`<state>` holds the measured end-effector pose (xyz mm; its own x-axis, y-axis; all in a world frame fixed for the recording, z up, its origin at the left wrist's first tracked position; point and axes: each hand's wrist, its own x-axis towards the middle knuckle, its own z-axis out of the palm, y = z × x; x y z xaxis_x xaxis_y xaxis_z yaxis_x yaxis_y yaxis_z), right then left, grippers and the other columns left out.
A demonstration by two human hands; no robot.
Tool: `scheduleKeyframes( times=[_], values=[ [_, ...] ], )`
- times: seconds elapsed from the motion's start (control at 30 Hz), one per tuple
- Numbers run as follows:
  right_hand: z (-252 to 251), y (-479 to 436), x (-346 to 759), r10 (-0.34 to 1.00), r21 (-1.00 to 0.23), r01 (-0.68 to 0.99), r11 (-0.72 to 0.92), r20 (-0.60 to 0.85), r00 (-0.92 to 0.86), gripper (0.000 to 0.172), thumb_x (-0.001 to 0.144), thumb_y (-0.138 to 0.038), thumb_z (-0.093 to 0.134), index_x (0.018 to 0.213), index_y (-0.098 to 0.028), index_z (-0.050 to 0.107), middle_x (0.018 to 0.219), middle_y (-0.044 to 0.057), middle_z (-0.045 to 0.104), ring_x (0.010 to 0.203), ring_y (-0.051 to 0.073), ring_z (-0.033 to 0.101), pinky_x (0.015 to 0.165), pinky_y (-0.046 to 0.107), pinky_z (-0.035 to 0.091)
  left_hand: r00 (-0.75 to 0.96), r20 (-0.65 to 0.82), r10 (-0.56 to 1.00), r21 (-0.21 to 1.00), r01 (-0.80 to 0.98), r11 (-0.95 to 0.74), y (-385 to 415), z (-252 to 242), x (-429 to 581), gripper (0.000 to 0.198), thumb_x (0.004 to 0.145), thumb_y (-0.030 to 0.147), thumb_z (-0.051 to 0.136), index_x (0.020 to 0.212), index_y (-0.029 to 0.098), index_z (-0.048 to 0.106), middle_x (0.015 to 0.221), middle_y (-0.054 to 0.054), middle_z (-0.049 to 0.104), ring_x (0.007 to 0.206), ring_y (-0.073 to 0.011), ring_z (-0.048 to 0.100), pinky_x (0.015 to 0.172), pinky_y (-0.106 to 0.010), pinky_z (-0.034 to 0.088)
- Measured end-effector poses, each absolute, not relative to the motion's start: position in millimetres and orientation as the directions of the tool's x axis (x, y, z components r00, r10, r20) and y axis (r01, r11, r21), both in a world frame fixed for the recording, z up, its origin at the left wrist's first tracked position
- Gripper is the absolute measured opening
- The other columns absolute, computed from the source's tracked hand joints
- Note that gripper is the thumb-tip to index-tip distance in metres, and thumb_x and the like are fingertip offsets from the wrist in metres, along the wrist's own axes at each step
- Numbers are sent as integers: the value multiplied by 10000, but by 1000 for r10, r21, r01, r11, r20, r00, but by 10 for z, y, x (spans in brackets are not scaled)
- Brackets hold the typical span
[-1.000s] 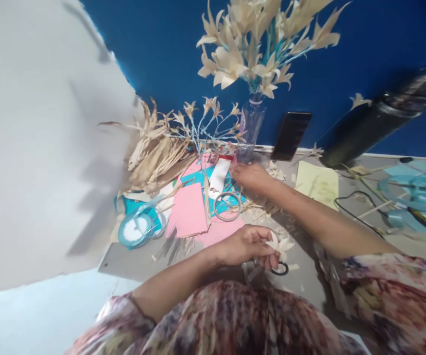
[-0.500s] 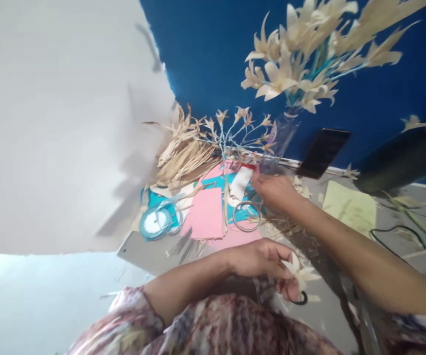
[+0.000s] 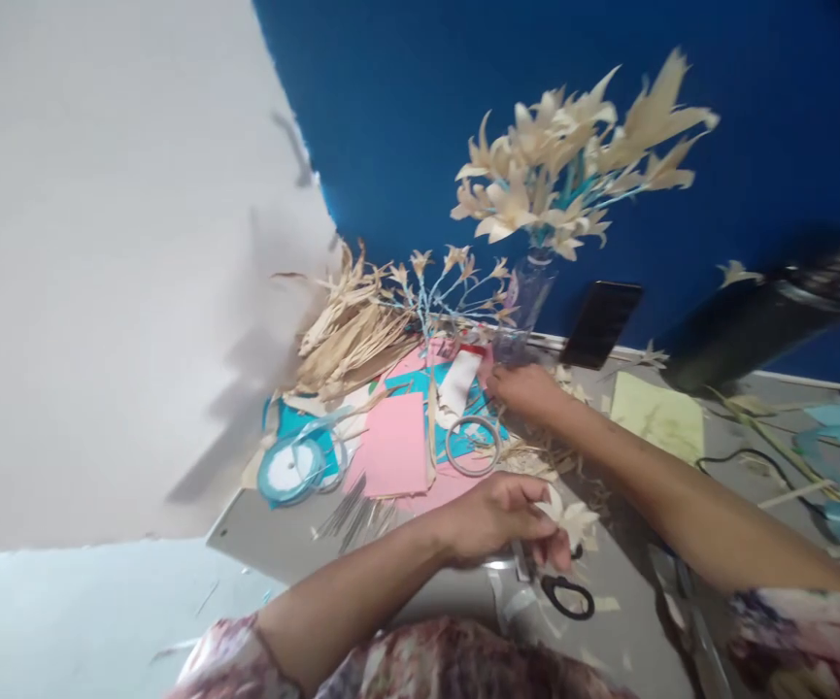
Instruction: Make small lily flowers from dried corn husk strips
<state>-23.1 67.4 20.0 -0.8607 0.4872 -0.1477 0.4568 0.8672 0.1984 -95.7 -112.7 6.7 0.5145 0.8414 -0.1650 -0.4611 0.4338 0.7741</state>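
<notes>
My left hand (image 3: 507, 519) is closed around the base of a cream-coloured flower (image 3: 572, 521), its petals pointing right. Just below that hand lies a pair of scissors with a black handle loop (image 3: 569, 598); the blades are mostly hidden. My right hand (image 3: 528, 390) reaches to the back of the table, fingers bent and blurred, beside a white packet with a red end (image 3: 459, 382). Whether it grips anything there cannot be made out. A ring-shaped tape roll (image 3: 472, 446) rests in front of the packet, near pink paper (image 3: 394, 445).
Dried husks (image 3: 351, 345) are heaped at the back left. A clear bottle (image 3: 525, 306) holds large cream flowers (image 3: 528, 194), beside a leaning phone (image 3: 601, 323). Blue tape rolls (image 3: 289, 471), thin wires (image 3: 351, 513), yellow paper (image 3: 656, 416) and a dark flask (image 3: 755, 311) stand or lie around.
The view has shifted, showing more of the scissors and the flask. My left hand still holds the flower, which has turned slightly; my right hand stays near the white packet.
</notes>
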Motion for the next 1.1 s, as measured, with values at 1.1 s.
scheduleKeyframes(
  times=[1.1],
  values=[
    [477, -193, -1430, 86, -491, 12, 871, 130, -988, 163, 895, -193, 583, 945, -204, 738, 935, 13, 733, 863, 147, 641, 658, 216, 367, 644, -167, 746, 874, -254, 415, -1531, 790, -1192, 557, 663, 692, 712, 811, 158, 655, 741, -22, 605, 695, -177, 619, 702, -283, 468]
  ],
)
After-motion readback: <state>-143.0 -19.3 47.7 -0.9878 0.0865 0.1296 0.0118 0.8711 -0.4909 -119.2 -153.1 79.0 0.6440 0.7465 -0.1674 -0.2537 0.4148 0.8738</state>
